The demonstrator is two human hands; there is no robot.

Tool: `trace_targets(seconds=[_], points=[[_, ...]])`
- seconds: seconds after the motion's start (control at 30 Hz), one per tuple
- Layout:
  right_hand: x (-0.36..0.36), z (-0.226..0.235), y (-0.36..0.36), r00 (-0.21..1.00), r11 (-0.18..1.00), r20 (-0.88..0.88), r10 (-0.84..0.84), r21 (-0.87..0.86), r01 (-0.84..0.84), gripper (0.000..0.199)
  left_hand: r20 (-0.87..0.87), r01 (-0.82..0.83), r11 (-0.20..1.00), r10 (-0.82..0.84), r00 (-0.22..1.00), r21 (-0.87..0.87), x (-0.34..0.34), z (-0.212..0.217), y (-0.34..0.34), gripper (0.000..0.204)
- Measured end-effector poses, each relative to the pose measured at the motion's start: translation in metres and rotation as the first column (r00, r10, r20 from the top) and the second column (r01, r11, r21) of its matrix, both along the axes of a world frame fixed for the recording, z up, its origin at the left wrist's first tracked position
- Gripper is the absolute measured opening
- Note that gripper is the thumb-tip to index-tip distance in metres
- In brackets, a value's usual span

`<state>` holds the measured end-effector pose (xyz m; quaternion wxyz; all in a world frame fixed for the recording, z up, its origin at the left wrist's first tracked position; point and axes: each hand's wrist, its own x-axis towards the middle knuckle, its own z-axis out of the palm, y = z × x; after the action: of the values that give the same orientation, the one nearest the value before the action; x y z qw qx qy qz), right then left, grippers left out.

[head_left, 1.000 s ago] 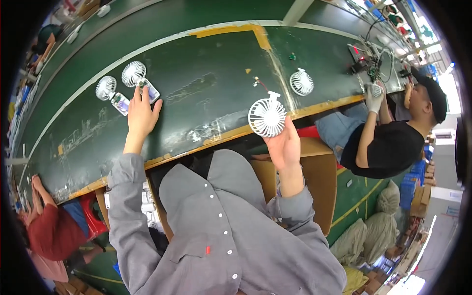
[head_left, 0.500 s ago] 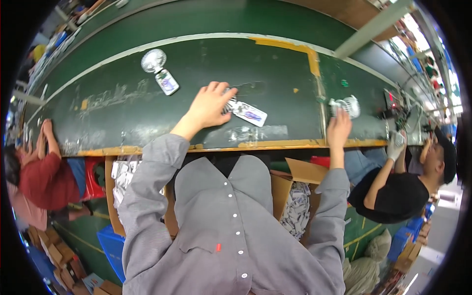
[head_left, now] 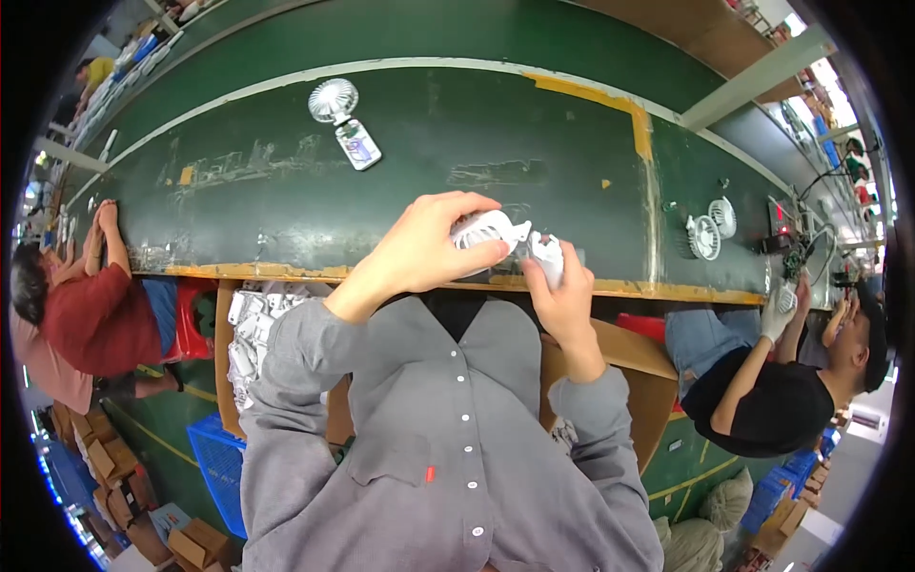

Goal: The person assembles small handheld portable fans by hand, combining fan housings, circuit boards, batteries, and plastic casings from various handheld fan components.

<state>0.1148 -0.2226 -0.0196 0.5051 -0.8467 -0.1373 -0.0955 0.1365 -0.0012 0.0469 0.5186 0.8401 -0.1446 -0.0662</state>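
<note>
Bringing right hand [head_left: 565,305] nearer fan head [head_left: 484,229]

Left hand [head_left: 419,244] holds a white fan head [head_left: 484,230], right hand [head_left: 567,297] a notched white piece [head_left: 546,255].

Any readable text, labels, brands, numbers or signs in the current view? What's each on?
None readable.
Red tag on the grey shirt: too small to read.
Red-lit device at far right: too small and blurred.
Fan lying on the table: purple-and-white marks on its handle, no legible text.
Held fan head and white casing: no text visible.
</note>
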Motion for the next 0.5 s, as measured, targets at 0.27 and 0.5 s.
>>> trace_targets(seconds=[0.27, 0.5], points=[[-0.029, 0.019, -0.022, 0.68, 0.731, -0.485, 0.55, 0.673, -0.111, 0.038, 0.372, -0.11, 0.981, 0.044, 0.927, 0.158, -0.027, -0.012, 0.037, 0.054], [-0.047, -0.001, -0.037, 0.699, 0.55, -0.119, 0.705, 0.714, -0.434, 0.051, 0.448, 0.046, 0.996, -0.077, 0.891, 0.08, -0.051, -0.047, 0.012, 0.058]])
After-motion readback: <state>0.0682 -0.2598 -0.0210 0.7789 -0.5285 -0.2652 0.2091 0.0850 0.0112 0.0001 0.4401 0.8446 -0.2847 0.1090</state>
